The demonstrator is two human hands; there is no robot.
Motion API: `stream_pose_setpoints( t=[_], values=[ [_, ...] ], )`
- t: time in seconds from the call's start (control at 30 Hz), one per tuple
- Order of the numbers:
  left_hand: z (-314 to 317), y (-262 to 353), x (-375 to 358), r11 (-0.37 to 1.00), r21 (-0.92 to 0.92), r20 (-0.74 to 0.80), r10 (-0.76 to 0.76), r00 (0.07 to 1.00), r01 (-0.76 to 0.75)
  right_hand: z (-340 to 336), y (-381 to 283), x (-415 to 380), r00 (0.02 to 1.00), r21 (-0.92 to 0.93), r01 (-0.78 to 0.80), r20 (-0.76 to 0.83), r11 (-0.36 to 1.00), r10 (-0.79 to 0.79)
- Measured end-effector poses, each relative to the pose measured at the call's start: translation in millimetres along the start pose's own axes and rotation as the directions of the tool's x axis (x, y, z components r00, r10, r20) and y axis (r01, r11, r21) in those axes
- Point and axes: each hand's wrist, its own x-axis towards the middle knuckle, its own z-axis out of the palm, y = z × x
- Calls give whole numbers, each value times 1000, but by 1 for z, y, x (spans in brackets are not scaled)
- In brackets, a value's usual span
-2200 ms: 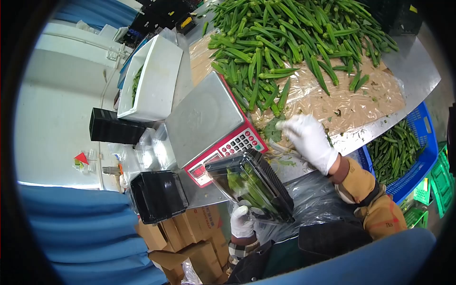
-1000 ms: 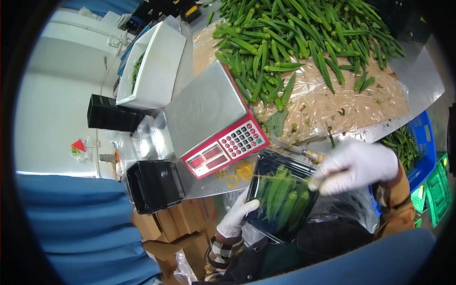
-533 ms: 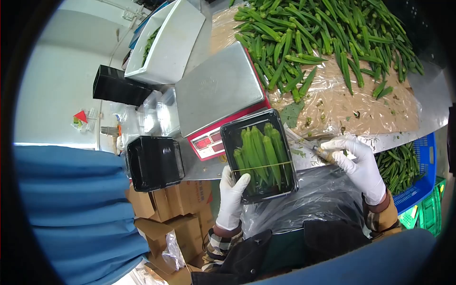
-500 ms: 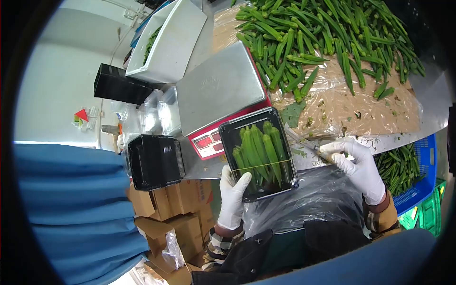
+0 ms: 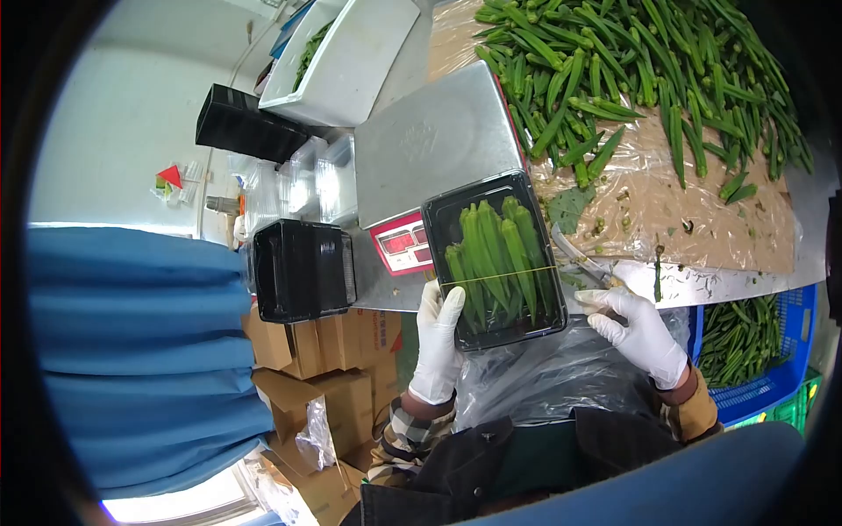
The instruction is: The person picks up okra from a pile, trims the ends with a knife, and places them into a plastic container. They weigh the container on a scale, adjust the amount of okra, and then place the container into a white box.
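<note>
Now left hand [image 5: 436, 344] gripping okra tray's [image 5: 494, 259] edge, right hand [image 5: 638, 326] loosely curled at table rim [image 5: 728, 282].

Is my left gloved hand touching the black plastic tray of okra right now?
Touching. The head view shows the left hand gripping the black plastic tray of okra at its near-left edge, thumb over the rim.

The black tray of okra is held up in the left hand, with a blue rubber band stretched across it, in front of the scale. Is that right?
Not quite. The head view shows the band across the black tray is yellow, not blue. The rest holds: the left hand grips the tray of okra at its near edge, in front of the scale.
</note>
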Motion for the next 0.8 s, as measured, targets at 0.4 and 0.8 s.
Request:
stream_pose_setpoints(
  t=[0.4, 0.8],
  values=[
    [41, 103, 94, 997, -76, 113, 25, 993, -17, -12, 12, 4, 999, -66, -11, -46, 998, 8],
    [88, 151, 314, 945, 238, -36, 240, 970, -225, -31, 24, -4, 984, -47, -69, -166, 997, 60]
  ],
)
